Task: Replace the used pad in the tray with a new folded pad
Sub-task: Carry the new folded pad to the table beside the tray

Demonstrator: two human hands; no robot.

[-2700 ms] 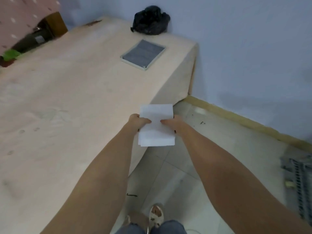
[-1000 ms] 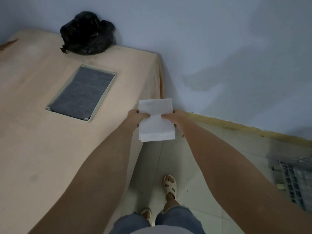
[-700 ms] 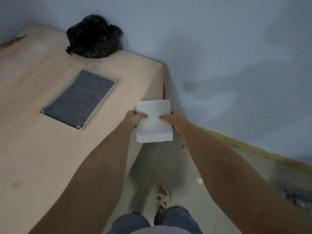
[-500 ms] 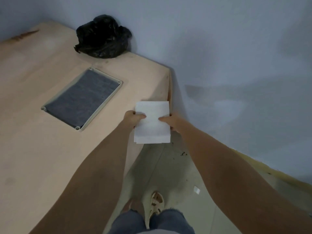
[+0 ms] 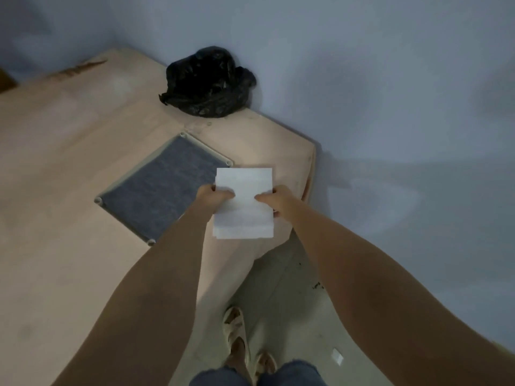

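A white folded pad (image 5: 245, 185) is held flat in the air between both hands. My left hand (image 5: 213, 195) grips its left edge and my right hand (image 5: 274, 200) grips its right edge. Just left of the pad, a pale rectangular tray (image 5: 122, 188) lies on the wooden surface with a dark grey pad (image 5: 161, 188) filling it. The white pad's left edge overlaps the tray's near right corner in the view. My left forearm hides part of the tray's near rim.
The light wooden platform (image 5: 55, 246) ends in a corner at the right, near the blue wall (image 5: 390, 107). A crumpled black plastic bag (image 5: 207, 82) sits at the back against the wall. Tiled floor (image 5: 292, 316) and my sandalled feet are below.
I have stepped closer to the platform's corner. The tray and black bag now sit nearer the middle of the view, and the white pad has come up beside the tray. Both hands keep their grip.
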